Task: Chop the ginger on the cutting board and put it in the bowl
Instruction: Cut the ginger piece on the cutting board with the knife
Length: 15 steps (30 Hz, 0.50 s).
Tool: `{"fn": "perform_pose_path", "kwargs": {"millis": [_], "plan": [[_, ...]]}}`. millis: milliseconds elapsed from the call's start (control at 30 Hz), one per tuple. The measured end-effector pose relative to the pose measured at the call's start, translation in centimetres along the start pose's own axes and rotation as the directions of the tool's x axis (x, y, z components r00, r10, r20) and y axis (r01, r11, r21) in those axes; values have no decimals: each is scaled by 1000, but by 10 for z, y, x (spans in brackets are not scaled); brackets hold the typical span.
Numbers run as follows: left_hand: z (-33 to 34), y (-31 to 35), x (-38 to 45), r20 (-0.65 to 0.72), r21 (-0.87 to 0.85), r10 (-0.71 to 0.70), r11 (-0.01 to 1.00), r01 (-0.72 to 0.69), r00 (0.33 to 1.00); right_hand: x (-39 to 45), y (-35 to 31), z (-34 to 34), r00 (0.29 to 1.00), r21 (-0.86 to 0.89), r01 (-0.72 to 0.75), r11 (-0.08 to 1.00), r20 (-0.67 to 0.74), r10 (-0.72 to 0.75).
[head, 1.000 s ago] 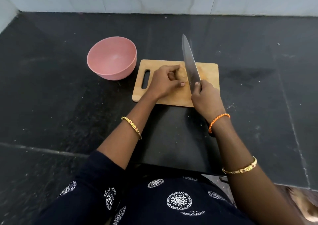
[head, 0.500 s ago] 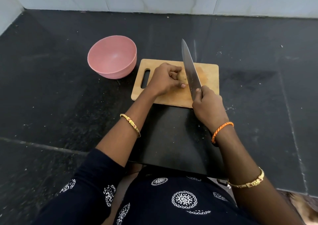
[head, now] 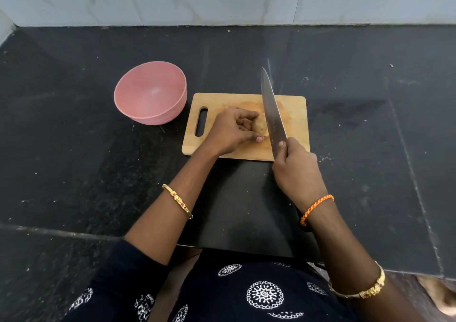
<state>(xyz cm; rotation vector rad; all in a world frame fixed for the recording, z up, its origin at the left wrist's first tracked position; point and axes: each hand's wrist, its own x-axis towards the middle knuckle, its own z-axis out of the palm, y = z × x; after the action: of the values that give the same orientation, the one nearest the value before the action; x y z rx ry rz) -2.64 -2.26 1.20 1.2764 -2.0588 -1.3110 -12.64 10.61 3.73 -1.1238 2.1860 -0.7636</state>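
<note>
Wooden and pale, one cutting board (head: 291, 129) lies at the centre of the frame on the black stone desk (head: 74, 161), its handle slot turned to the left. One piece of ginger (head: 261, 127) sits near the board's middle, pinched between the curled fingers and thumb of the left hand (head: 233, 131). Half a second ago the left hand covered most of the ginger; now the ginger shows plainly at the fingertips. One knife (head: 272, 114) stands just right of the ginger, its blade running from lower right to upper centre, the tip past the board's far edge. Whether the blade touches the ginger cannot be told. The right hand (head: 296, 171) grips the knife's handle, its thumb laid on the heel of the blade, much as it did in the earlier pictures. One pink bowl (head: 150, 92) stands on the desk at the upper left of the board, just beside it, in the same place as before. Each forearm carries one gold bangle, and the right wrist also wears one orange braided cord.
</note>
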Motion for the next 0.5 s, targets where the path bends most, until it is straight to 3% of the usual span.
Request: {"fn": "perform_pose_path", "kwargs": {"millis": [267, 500], "plan": [[-12, 9, 9, 133, 91, 3, 996, -15, 991, 4, -5, 6, 1000, 25, -16, 1000, 14, 16], [-21, 6, 10, 109, 107, 13, 994, -25, 994, 2, -15, 10, 999, 17, -5, 1000, 32, 5]]}}
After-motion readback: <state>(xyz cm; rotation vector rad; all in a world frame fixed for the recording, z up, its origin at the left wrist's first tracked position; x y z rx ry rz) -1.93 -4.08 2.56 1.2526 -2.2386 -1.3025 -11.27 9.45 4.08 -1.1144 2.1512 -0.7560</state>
